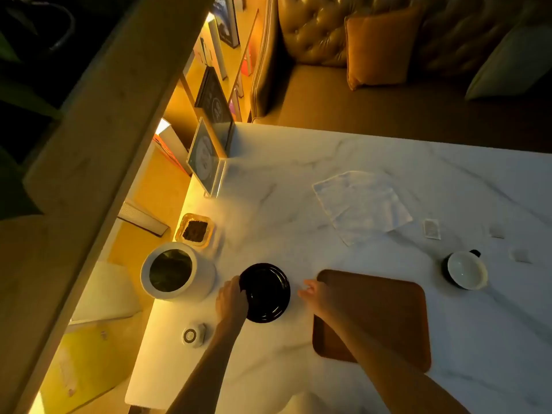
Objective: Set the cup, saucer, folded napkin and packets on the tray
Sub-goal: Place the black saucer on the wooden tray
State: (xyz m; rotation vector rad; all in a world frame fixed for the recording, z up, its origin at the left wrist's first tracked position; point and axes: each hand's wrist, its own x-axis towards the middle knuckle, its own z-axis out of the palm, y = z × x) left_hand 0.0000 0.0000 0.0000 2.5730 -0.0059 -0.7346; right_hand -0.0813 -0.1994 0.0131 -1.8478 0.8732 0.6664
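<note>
We see the black saucer flat on the marble table, just left of the wooden tray and not on it. Our left hand has fingers curled over the saucer's left rim, touching it; whether it is actually clamped or just resting we cannot tell. Our right hand hangs between saucer and tray's left corner, fingers loosely apart, holding nothing.

Progress, as we judge it: nothing placed yet. Tray is bare. The cup, dark outside and white inside, sits on the table just right of the tray. The napkin lies beyond the tray, spread out and looking not yet folded. Three small packets lie well to the right of it, apart from each other. So all four items remain.

Farther left: white jar, small glass dish of dark stuff, acrylic sign stand.

Hard to read: dim warm light, packet print illegible, two packets nearly blend into the marble. Left fingertips hidden under the saucer edge.
</note>
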